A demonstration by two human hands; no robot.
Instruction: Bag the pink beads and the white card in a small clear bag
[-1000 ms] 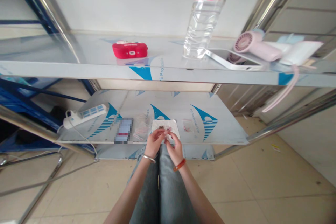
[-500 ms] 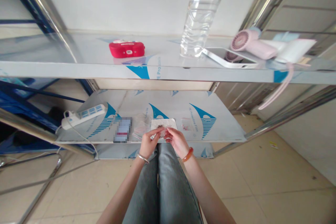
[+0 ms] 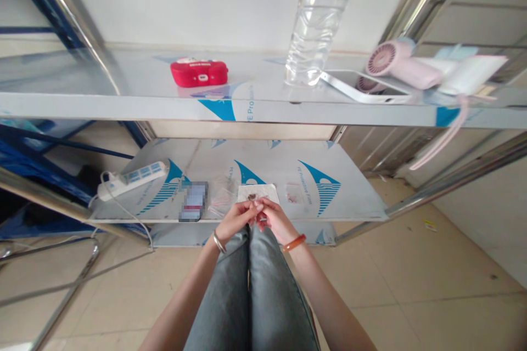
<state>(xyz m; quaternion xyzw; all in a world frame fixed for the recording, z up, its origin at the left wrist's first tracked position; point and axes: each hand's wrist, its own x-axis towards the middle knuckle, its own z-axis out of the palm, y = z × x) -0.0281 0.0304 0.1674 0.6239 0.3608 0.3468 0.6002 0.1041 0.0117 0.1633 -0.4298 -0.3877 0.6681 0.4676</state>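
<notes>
My left hand and my right hand meet fingertip to fingertip above my lap, at the front edge of the lower shelf. The fingers of both are pinched together. Whatever lies between them is too small or too hidden to make out. Just beyond the fingertips, a white sheet lies on the shelf with a small dark heap on it. To its left is a clear plastic bag with something pinkish inside. On the right rests a small clear bag holding tiny reddish pieces.
A phone and a white power strip lie on the lower shelf at left. The upper shelf carries a red case, a water bottle, a white phone and a pink handheld fan.
My hands have come closer together, and their fingertips now overlap. The right hand's fingers have curled further down. The view has shifted slightly; the shelf items stay in place.
</notes>
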